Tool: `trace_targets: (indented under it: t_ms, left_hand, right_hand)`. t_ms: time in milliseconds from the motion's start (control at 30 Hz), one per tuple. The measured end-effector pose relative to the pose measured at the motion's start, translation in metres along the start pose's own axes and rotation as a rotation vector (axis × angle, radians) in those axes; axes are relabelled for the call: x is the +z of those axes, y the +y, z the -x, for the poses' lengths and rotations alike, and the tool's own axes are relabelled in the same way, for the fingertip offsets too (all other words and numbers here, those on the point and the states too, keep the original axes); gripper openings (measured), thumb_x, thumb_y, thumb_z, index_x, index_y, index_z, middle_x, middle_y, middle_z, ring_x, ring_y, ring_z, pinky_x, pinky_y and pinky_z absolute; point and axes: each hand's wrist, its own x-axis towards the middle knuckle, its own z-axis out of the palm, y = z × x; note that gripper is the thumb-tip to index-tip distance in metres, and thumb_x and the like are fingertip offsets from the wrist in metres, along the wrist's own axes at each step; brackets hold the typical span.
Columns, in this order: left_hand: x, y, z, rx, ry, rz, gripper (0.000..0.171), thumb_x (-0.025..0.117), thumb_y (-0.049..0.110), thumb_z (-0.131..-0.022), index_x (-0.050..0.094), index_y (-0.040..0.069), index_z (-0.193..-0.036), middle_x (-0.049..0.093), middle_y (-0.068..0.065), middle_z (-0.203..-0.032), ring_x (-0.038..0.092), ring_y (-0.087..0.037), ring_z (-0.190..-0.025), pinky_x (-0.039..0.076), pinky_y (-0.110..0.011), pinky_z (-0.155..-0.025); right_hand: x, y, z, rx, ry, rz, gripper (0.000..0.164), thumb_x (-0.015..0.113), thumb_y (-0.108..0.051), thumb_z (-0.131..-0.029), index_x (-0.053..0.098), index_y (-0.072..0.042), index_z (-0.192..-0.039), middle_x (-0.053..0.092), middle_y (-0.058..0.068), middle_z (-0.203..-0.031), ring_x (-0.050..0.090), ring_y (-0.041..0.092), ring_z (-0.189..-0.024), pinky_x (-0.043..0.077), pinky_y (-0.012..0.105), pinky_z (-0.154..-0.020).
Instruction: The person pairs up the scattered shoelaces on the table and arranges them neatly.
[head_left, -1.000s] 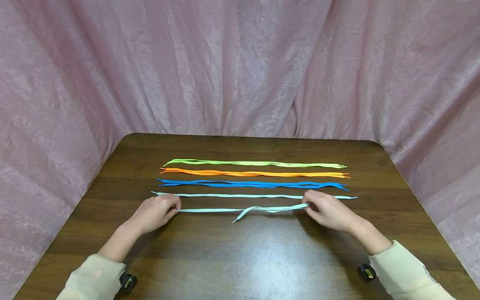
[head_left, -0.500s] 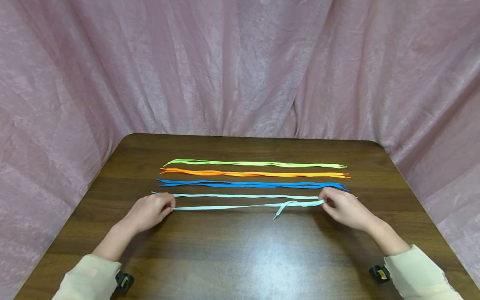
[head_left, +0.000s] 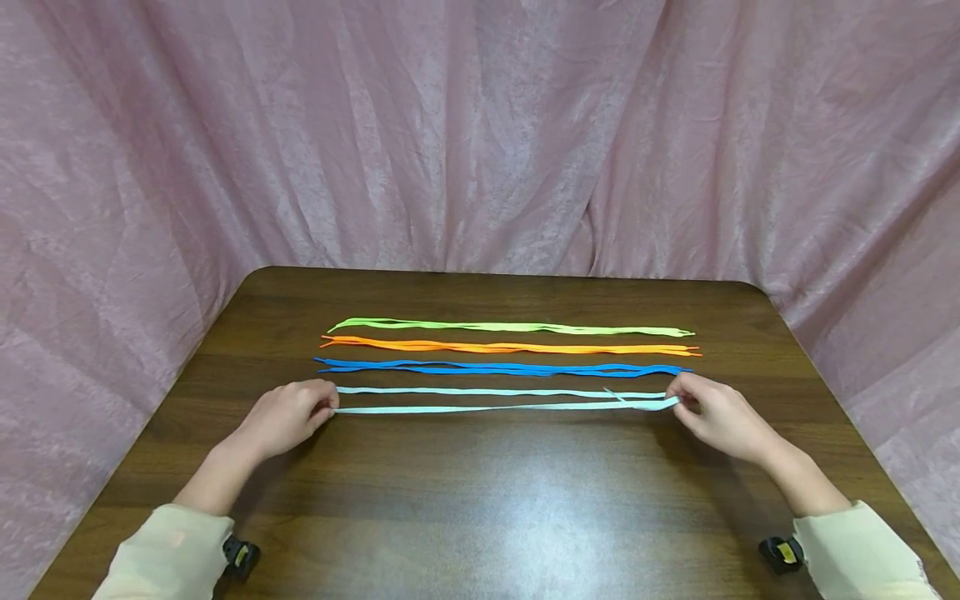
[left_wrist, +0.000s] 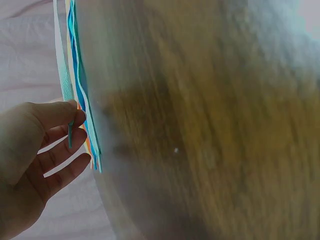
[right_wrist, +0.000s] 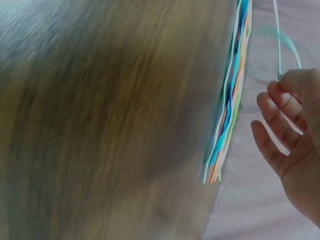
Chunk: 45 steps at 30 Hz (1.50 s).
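Note:
A mint-green flat shoelace (head_left: pixel 450 409) is stretched left to right between both hands. My left hand (head_left: pixel 281 421) pinches one end between thumb and fingertips; the lace's tip (left_wrist: pixel 70 135) pokes out below the thumb in the left wrist view. My right hand (head_left: pixel 727 417) pinches the lace near its other end, where it folds back with a short loose tail toward the left. Just beyond, a second mint shoelace (head_left: pixel 487 392) lies straight on the table, its ends hidden behind the hands. The right wrist view shows the held lace bending in a curve (right_wrist: pixel 291 46) above the thumb.
Farther back on the brown wooden table (head_left: pixel 480 500), blue shoelaces (head_left: pixel 495 368), orange shoelaces (head_left: pixel 510 348) and lime-green shoelaces (head_left: pixel 517 327) lie in parallel rows. A pink curtain (head_left: pixel 480 133) hangs behind the table and along its sides.
Both hands have moved apart, the right one farther, drawing the held shoelace longer. Its loose tail has shortened and shifted right, and the lace has come closer to the second mint one.

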Motion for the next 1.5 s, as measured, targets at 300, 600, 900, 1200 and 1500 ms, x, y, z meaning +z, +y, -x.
trace_targets:
  t_ms: [300, 600, 900, 1200, 1500]
  left_hand:
    - [-0.003, -0.009, 0.000, -0.044, -0.031, -0.008, 0.018, 0.070, 0.011, -0.080, 0.055, 0.021, -0.076, 0.051, 0.011, -0.071, 0.045, -0.008, -0.062, 0.037, -0.028, -0.053]
    - [-0.005, -0.018, 0.002, -0.065, -0.029, -0.011, 0.018, 0.070, 0.011, -0.080, 0.056, 0.021, -0.076, 0.052, 0.011, -0.071, 0.046, -0.007, -0.061, 0.037, -0.029, -0.053]
    - [-0.005, -0.028, 0.006, -0.084, -0.023, -0.005, 0.017, 0.069, 0.010, -0.079, 0.056, 0.020, -0.075, 0.051, 0.010, -0.069, 0.046, -0.008, -0.061, 0.037, -0.029, -0.054]
    - [-0.004, -0.031, 0.010, -0.097, -0.022, 0.002, 0.017, 0.068, 0.009, -0.080, 0.056, 0.020, -0.076, 0.052, 0.010, -0.069, 0.046, -0.008, -0.061, 0.037, -0.030, -0.054]
    - [-0.003, -0.034, 0.012, -0.107, -0.028, -0.001, 0.014, 0.068, 0.009, -0.080, 0.059, 0.020, -0.077, 0.053, 0.010, -0.070, 0.047, -0.008, -0.061, 0.039, -0.030, -0.054]
  right_hand:
    - [-0.006, 0.013, 0.012, 0.023, 0.034, 0.009, 0.023, 0.067, 0.002, -0.072, 0.055, -0.016, -0.080, 0.049, -0.014, -0.069, 0.042, -0.001, -0.061, 0.036, 0.019, -0.053]
    - [-0.013, 0.023, 0.022, 0.083, 0.016, 0.018, 0.025, 0.068, 0.004, -0.072, 0.055, -0.016, -0.080, 0.051, -0.013, -0.069, 0.044, -0.003, -0.062, 0.038, 0.019, -0.053]
    - [-0.018, 0.035, 0.034, 0.140, -0.005, 0.032, 0.024, 0.068, 0.001, -0.075, 0.056, -0.019, -0.082, 0.060, -0.009, -0.075, 0.049, -0.005, -0.067, 0.042, 0.019, -0.056]
    - [-0.018, 0.040, 0.038, 0.128, -0.001, 0.021, 0.024, 0.068, 0.003, -0.073, 0.058, -0.016, -0.083, 0.061, -0.006, -0.075, 0.049, -0.006, -0.066, 0.041, 0.017, -0.056]
    - [-0.018, 0.040, 0.037, 0.081, -0.004, 0.044, 0.024, 0.065, 0.006, -0.074, 0.064, -0.015, -0.086, 0.064, -0.003, -0.080, 0.048, -0.003, -0.066, 0.040, 0.018, -0.055]
